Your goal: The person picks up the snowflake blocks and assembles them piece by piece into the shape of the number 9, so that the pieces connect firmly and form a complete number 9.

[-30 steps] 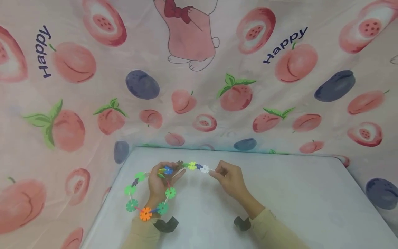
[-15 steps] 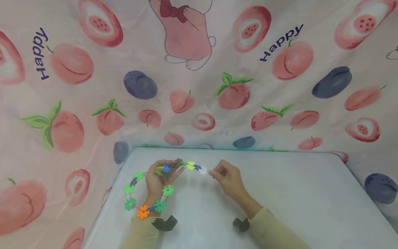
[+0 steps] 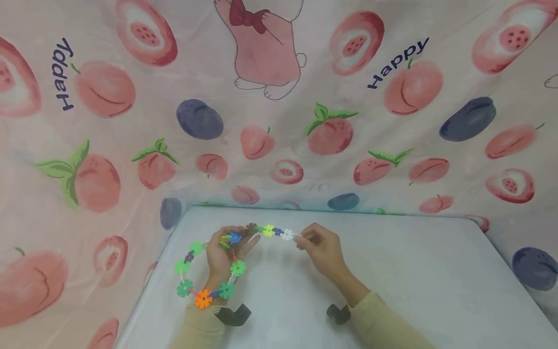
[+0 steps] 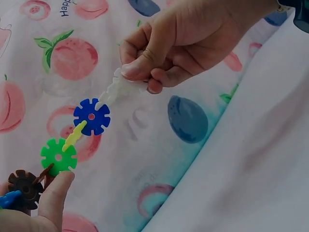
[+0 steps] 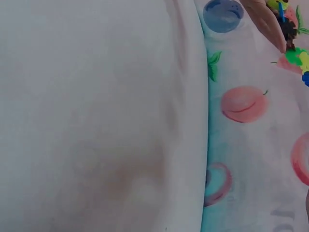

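A chain of colourful interlocking snowflake discs (image 3: pixel 269 230) hangs in the air between both hands. My left hand (image 3: pixel 220 257) grips it near a brown disc (image 4: pixel 25 189), with the thumb beside a green disc (image 4: pixel 59 157) in the left wrist view. From this hand a long stretch loops down around the wrist, an orange disc (image 3: pixel 203 299) lowest. The short stretch runs right through a blue disc (image 4: pixel 91 117) to white discs (image 3: pixel 286 234). There my right hand (image 3: pixel 324 249) pinches the white end piece between thumb and fingers, which partly cover it.
Beneath the hands lies a white-covered table (image 3: pixel 414 271). A fruit-printed cloth (image 3: pixel 279 121) hangs behind its far edge and along the left side. Black straps (image 3: pixel 234 315) show at both wrists.
Both hands keep their holds on the chain. The right hand and the white end have risen very slightly, and the short stretch now lies a little flatter. The head view has shifted slightly.
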A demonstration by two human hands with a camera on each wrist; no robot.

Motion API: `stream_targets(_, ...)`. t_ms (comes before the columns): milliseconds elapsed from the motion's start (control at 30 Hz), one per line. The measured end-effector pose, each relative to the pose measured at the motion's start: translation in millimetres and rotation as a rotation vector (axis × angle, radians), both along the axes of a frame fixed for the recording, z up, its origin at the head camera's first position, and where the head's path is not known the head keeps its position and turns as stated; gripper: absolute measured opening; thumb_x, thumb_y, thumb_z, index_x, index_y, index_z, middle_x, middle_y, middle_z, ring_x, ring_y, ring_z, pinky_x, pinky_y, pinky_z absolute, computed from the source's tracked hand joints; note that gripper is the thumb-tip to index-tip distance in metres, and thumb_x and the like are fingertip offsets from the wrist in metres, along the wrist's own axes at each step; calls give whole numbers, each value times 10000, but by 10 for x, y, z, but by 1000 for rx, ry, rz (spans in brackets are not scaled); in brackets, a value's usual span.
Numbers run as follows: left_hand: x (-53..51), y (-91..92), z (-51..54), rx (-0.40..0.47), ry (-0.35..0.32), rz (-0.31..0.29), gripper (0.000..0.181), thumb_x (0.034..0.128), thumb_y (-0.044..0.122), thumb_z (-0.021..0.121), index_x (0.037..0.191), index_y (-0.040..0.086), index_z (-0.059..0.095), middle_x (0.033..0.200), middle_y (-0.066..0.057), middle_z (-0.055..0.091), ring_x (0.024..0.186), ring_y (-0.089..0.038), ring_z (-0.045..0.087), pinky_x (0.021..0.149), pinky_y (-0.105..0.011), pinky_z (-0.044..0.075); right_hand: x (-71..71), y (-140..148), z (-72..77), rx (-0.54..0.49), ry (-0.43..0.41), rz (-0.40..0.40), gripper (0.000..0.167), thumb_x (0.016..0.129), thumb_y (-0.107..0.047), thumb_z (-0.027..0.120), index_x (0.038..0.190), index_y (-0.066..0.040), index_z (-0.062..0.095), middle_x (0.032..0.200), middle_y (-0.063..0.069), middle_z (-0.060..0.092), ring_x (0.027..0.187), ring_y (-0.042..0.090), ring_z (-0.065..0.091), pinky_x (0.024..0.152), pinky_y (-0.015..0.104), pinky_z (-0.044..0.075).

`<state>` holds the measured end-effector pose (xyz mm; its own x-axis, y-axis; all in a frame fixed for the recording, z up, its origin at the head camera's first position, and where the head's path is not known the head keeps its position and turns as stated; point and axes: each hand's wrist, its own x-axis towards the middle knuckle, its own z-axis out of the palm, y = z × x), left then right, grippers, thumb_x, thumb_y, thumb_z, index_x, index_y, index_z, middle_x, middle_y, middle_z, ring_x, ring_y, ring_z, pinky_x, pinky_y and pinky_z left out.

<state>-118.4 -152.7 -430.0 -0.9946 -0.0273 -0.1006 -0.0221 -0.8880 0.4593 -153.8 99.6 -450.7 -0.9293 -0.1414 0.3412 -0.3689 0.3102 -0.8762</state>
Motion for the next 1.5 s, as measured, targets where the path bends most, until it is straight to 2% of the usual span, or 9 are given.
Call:
stream_targets(167, 16, 3, 7, 46, -19, 2, 510, 1092, 166, 283, 834, -57, 661, 1085, -202, 602, 1192, -420, 645, 1163, -560, 356, 14, -25, 31, 50, 75, 5, 129, 916, -178, 769, 835, -212, 674, 743, -96, 694, 680, 84, 663, 632, 274, 572)
stream_targets(300, 10, 13, 7, 69, -32, -1, 483, 1080, 147, 313, 829, -76, 660, 1059, -204, 609, 1156, -419, 652, 1171, -541, 369, 10, -19, -2, 73, 63, -13, 127, 925, -191, 763, 854, -228, 664, 758, -111, 688, 698, 60, 649, 645, 255, 562)
stream_targets(500, 22, 10, 37, 35, -36, 3, 474, 1073, 130, 325, 800, -71, 656, 1051, -207, 613, 1210, -455, 620, 1162, -559, 374, -18, 7, -8, 47, 60, 19, 137, 927, -185, 760, 844, -227, 659, 756, -93, 686, 683, 99, 655, 627, 277, 564)
stream_targets(700, 4, 6, 53, 29, -61, 10, 448, 1067, 121, 346, 816, -85, 655, 1082, -235, 604, 1243, -484, 598, 1147, -576, 384, 6, 50, -18, 55, 4, 49, 134, 939, -286, 751, 859, -243, 652, 780, -90, 680, 703, 116, 656, 650, 271, 564)
stream_targets(900, 10, -30, 74, 46, -22, -20, 487, 1092, 182, 316, 852, -63, 662, 1095, -220, 588, 1228, -456, 599, 1178, -577, 329, 34, 130, 1, -32, -48, 239, 101, 930, -207, 760, 917, -151, 677, 928, 27, 694, 779, 164, 692, 707, 304, 616)
stream_targets(1167, 10, -51, 73, 145, -26, -101, 523, 1106, 229, 294, 866, -47, 668, 1018, -177, 612, 1155, -398, 635, 1214, -540, 296, 2, 190, 66, -90, -241, 511, 102, 926, -133, 754, 929, -104, 655, 1442, 101, 610, 1072, 223, 731, 841, 320, 629)
stream_targets(1233, 5, -51, 66, 175, -30, -134, 542, 1106, 245, 285, 868, -46, 676, 1022, -174, 605, 1180, -394, 623, 1235, -522, 263, -13, 207, 56, -138, -297, 592, 135, 928, -54, 728, 1024, -41, 635, 1454, 142, 581, 1084, 248, 730, 875, 335, 623)
stream_targets(1333, -7, -44, 51, 196, -48, -167, 547, 1098, 244, 287, 869, -58, 682, 1048, -181, 580, 1258, -417, 578, 1248, -524, 227, -23, 227, 52, -186, -392, 690, 319, 930, -14, 707, 1225, 5, 585, 1368, 173, 594, 1105, 238, 718, 918, 340, 609)
stream_targets(1500, -37, -19, 21, 203, -94, -172, 514, 1081, 213, 318, 865, -88, 675, 1132, -222, 506, 1291, -459, 526, 1217, -545, 317, -30, 227, 70, -200, -455, 803, 534, 907, 6, 712, 1409, -8, 530, 1306, 152, 620, 1050, 185, 716, 911, 348, 612)
